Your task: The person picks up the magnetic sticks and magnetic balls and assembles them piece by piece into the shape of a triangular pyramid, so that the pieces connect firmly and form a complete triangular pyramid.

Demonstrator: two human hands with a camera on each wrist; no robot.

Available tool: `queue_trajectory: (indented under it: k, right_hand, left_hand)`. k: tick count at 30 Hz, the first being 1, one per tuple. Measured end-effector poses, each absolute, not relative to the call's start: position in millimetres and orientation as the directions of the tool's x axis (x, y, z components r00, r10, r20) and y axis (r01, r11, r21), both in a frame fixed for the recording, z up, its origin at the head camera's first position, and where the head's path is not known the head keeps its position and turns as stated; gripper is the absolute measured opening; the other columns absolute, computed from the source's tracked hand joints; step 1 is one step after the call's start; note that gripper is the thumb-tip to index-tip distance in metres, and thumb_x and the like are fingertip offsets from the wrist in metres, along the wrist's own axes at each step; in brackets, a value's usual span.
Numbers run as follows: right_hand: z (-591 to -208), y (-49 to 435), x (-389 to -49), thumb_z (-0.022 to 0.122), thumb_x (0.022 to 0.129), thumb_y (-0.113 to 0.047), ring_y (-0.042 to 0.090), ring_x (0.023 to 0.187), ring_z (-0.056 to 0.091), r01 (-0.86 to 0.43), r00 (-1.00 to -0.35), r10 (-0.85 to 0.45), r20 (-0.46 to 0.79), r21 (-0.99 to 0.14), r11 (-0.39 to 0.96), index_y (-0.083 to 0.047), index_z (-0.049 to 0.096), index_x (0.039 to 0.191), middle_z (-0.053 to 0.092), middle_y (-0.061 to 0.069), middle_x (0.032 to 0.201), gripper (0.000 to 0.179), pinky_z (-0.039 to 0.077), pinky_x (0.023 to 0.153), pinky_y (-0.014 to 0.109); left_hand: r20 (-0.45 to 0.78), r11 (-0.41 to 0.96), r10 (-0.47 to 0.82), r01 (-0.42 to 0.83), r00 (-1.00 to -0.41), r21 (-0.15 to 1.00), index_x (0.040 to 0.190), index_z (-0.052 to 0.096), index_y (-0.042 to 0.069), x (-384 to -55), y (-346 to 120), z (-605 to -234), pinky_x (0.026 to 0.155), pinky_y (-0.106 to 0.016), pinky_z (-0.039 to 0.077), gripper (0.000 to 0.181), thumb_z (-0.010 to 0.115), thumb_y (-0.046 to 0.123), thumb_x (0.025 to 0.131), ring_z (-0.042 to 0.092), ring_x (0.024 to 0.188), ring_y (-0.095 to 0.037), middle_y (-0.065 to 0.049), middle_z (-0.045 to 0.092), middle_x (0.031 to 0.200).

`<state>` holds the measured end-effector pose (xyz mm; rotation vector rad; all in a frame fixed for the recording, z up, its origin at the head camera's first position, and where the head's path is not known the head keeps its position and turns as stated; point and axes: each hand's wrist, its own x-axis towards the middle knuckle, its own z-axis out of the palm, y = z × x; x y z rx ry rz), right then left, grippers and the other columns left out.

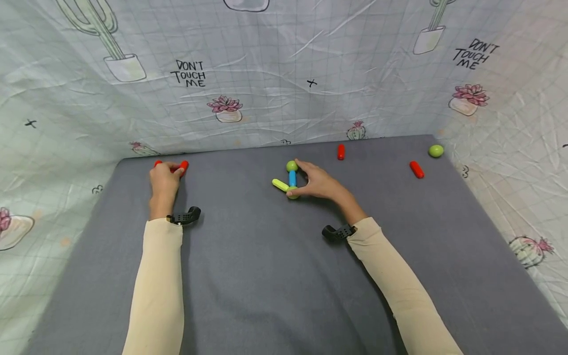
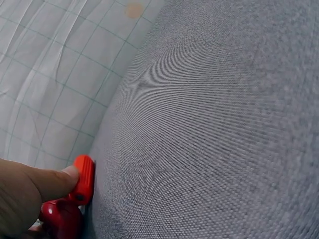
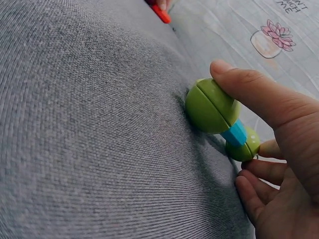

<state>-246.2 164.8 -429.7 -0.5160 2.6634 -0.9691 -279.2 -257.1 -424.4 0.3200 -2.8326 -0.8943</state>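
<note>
Toward the back left of the cloth, my left hand (image 1: 165, 183) holds a red rod (image 2: 85, 174) joined to a dark red ball (image 2: 62, 219). Its thumb presses on the rod. Another red end (image 1: 158, 162) shows past the far side of this hand. Near the middle, my right hand (image 1: 319, 181) grips a piece made of two green balls joined by a blue rod (image 1: 292, 178). The thumb lies on the near ball (image 3: 212, 107), and fingers touch the far ball (image 1: 291, 166). A yellow-green rod (image 1: 280, 185) sticks out leftward from the near ball.
Right of the right hand lie a red rod (image 1: 341, 152) by the back edge and another red rod (image 1: 416, 169). A loose green ball (image 1: 436, 151) sits in the back right corner. A printed curtain (image 1: 266, 74) rises behind the grey cloth (image 1: 248, 256).
</note>
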Motion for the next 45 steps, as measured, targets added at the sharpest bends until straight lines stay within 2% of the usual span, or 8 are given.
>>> queue_trajectory:
  k: [6,13,20,26,30,34,39,45]
  right_hand:
    - [-429.7,165.4,-245.1,0.082,0.083,-0.047,0.034,0.153,0.022,-0.229,-0.904,-0.408,-0.128,-0.661,0.714,-0.008,0.018,0.163,0.025,0.017,0.166,0.11,0.026,0.122,0.052]
    - [-432.8,165.9,-246.2,0.083,0.082,-0.048,0.035,0.153,0.022,-0.229,-0.904,-0.408,-0.13,-0.658,0.717,-0.008,0.019,0.163,0.024,0.017,0.166,0.111,0.026,0.121,0.053]
    - [-433.1,165.7,-247.0,0.083,0.082,-0.048,0.035,0.153,0.023,-0.231,-0.905,-0.409,-0.12,-0.666,0.709,-0.008,0.02,0.163,0.026,0.017,0.166,0.111,0.026,0.121,0.052]
    - [-431.7,165.5,-247.2,0.083,0.082,-0.048,0.035,0.153,0.023,-0.232,-0.905,-0.409,-0.118,-0.668,0.707,-0.008,0.02,0.163,0.026,0.017,0.165,0.11,0.026,0.121,0.052]
    - [-431.3,165.1,-246.7,0.083,0.082,-0.048,0.034,0.153,0.023,-0.234,-0.905,-0.41,-0.117,-0.668,0.707,-0.008,0.02,0.163,0.026,0.017,0.165,0.11,0.026,0.122,0.052]
    - [-431.4,165.4,-246.2,0.083,0.082,-0.047,0.035,0.153,0.024,-0.235,-0.907,-0.405,-0.112,-0.664,0.709,-0.008,0.02,0.163,0.026,0.017,0.165,0.109,0.026,0.121,0.052]
    - [-432.1,165.5,-246.1,0.083,0.082,-0.047,0.035,0.152,0.024,-0.242,-0.908,-0.405,-0.107,-0.657,0.714,-0.008,0.02,0.163,0.027,0.018,0.165,0.109,0.026,0.121,0.052]
    - [-431.8,165.6,-245.4,0.083,0.082,-0.048,0.036,0.152,0.024,-0.24,-0.909,-0.403,-0.106,-0.659,0.713,-0.009,0.021,0.163,0.027,0.017,0.165,0.109,0.026,0.121,0.053]
  left_hand:
    - [0.062,0.813,-0.23,-0.157,-0.971,0.561,0.127,0.067,-0.007,-280.4,-256.9,-423.5,0.09,-0.053,0.048,0.032,0.058,0.015,0.105,0.056,0.111,-0.044,-0.03,0.065,0.12]
    - [0.078,0.828,-0.172,-0.102,-0.982,0.552,0.122,0.068,-0.008,-285.1,-254.4,-422.1,0.086,-0.049,0.05,0.028,0.063,0.006,0.099,0.063,0.103,-0.042,-0.03,0.069,0.113]
    - [0.109,0.842,-0.091,-0.018,-0.99,0.54,0.123,0.062,-0.01,-290.5,-245.8,-419.8,0.092,-0.057,0.047,0.025,0.059,0.003,0.102,0.059,0.106,-0.047,-0.033,0.065,0.118]
    - [0.045,0.891,0.021,0.039,-0.999,0.452,0.123,0.048,-0.016,-301.2,-238.1,-429.3,0.101,-0.065,0.036,0.025,0.044,0.001,0.105,0.045,0.118,-0.055,-0.036,0.05,0.121]
    - [0.001,0.9,0.071,0.064,-0.997,0.43,0.126,0.043,-0.015,-304.8,-235.7,-432.4,0.095,-0.066,0.034,0.027,0.038,0.004,0.107,0.041,0.119,-0.055,-0.034,0.044,0.125]
    - [-0.003,0.886,0.131,0.116,-0.991,0.448,0.127,0.041,-0.014,-306.6,-234.6,-431.5,0.096,-0.07,0.033,0.027,0.036,0.004,0.108,0.043,0.116,-0.053,-0.033,0.041,0.126]
    - [-0.036,0.884,0.166,0.132,-0.986,0.448,0.13,0.041,-0.008,-307.5,-231.4,-430.8,0.1,-0.077,0.022,0.027,0.034,0.009,0.11,0.045,0.116,-0.048,-0.027,0.042,0.128]
    - [0.017,0.899,0.176,0.167,-0.984,0.405,0.129,0.046,-0.002,-307.2,-220.4,-428.0,0.099,-0.085,0.014,0.025,0.04,0.014,0.11,0.044,0.122,-0.048,-0.022,0.047,0.13]
